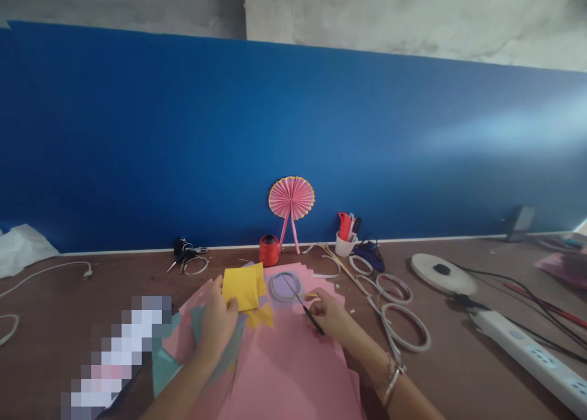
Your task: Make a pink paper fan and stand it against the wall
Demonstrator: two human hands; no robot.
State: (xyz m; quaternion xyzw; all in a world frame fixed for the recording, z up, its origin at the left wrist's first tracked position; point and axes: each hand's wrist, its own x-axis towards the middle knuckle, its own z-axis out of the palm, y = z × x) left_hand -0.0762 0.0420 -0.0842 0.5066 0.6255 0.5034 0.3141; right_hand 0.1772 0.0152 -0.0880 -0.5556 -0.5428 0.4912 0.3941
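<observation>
My left hand (219,319) pinches a small stack of yellow paper squares (241,290), fingers behind and thumb in front. My right hand (332,316) is closed on a slim pointed tool with a black handle (313,320); its thin tip points up and left, and its exact kind is unclear. A small yellow strip (310,295) shows at the right fingertips. Beneath the hands lie large pink paper sheets (288,365). A roll of clear tape (285,287) rests on a lilac paper piece. Yellow scraps (260,316) lie beside the left hand, and teal paper (165,365) is under the left forearm.
Behind stand a pink folded-paper fan (291,198), a red spool (269,250) and a white cup of pens (345,244). Tape rings (406,327) lie to the right, beyond them a power strip (527,353) with cables. Keys (183,252) lie at the back left.
</observation>
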